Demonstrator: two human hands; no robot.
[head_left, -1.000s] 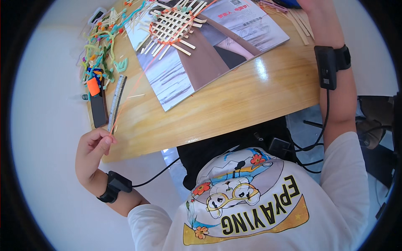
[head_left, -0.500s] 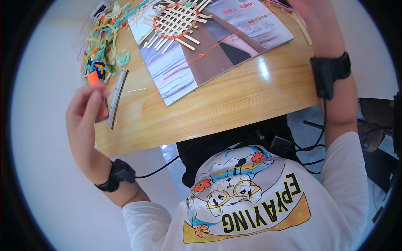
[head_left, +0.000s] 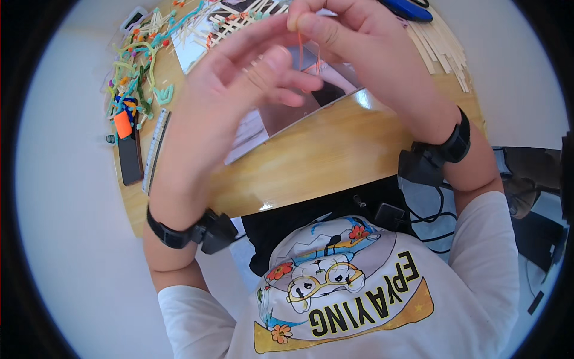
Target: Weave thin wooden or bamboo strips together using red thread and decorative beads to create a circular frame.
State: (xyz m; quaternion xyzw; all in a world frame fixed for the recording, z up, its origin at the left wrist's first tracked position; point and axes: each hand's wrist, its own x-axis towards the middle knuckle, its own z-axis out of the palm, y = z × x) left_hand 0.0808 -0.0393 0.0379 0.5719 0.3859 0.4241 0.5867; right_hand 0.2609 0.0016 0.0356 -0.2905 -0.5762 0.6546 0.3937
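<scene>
My right hand (head_left: 359,45) is over the far middle of the table, thumb and index finger pinched on an orange thread (head_left: 301,52) that hangs in front of a magazine. My left hand (head_left: 236,90) is beside it, thumb and fingers apart, its index finger stretched toward the pinch; nothing shows held in it. Behind the left hand lies a round lattice woven from pale wooden strips (head_left: 239,25), with orange binding on its rim. Both hands partly hide the lattice. It rests on the glossy magazine (head_left: 287,110).
At the left are a clear ruler (head_left: 156,146), a dark phone (head_left: 129,158), a small orange object (head_left: 123,124) and a heap of coloured twisted strands (head_left: 140,60). Loose wooden strips (head_left: 442,48) and a blue-handled tool (head_left: 409,9) lie at the far right of the wooden table (head_left: 311,170).
My left hand has moved right from beside the ruler to above the magazine. My right hand has come left and nearer from the far right. The orange thread is now raised off the magazine.
</scene>
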